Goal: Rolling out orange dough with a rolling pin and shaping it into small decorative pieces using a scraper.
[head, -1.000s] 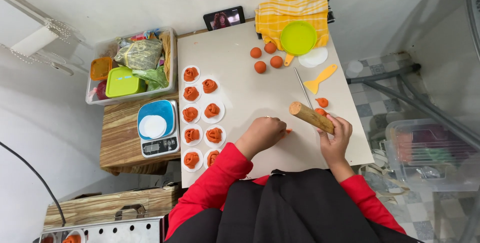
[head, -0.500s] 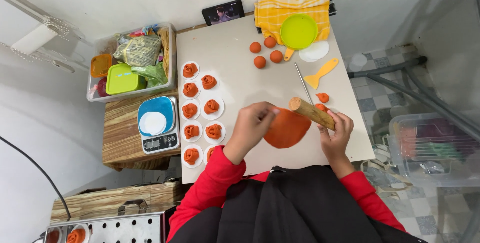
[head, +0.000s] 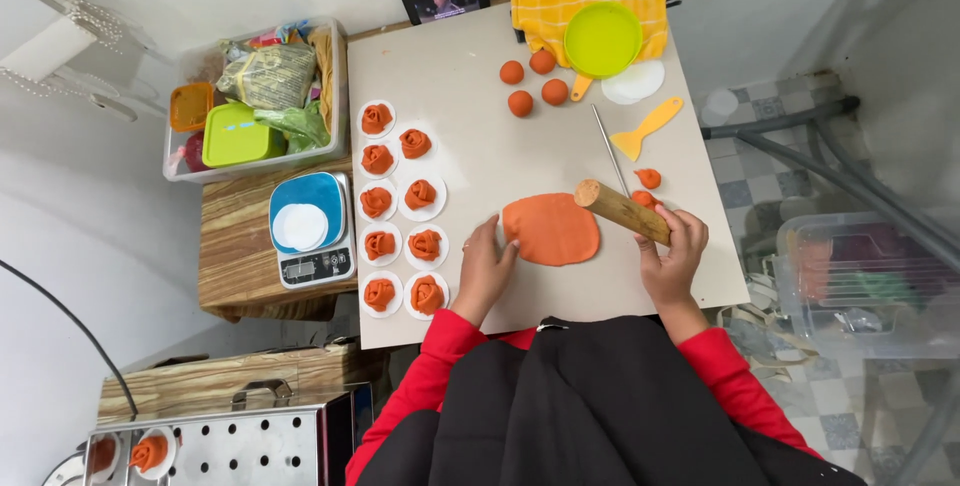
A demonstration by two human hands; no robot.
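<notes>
A pale counter (head: 470, 106) fills the middle of the view. On its left side, small white discs carry shaped orange dough roses (head: 400, 216). The left hand (head: 485, 271) lies flat, fingers together, touching the left edge of the flattened orange dough (head: 550, 229) near the front. The right hand (head: 672, 256) has its fingers clamped on a wooden rolling pin (head: 622, 211), tilted over the dough's right edge. The thin sheet could stick or tear if the pin presses unevenly.

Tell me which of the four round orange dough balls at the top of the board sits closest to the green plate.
The upper right dough ball, right beside the green plate; the other three lie farther left or lower.
</notes>
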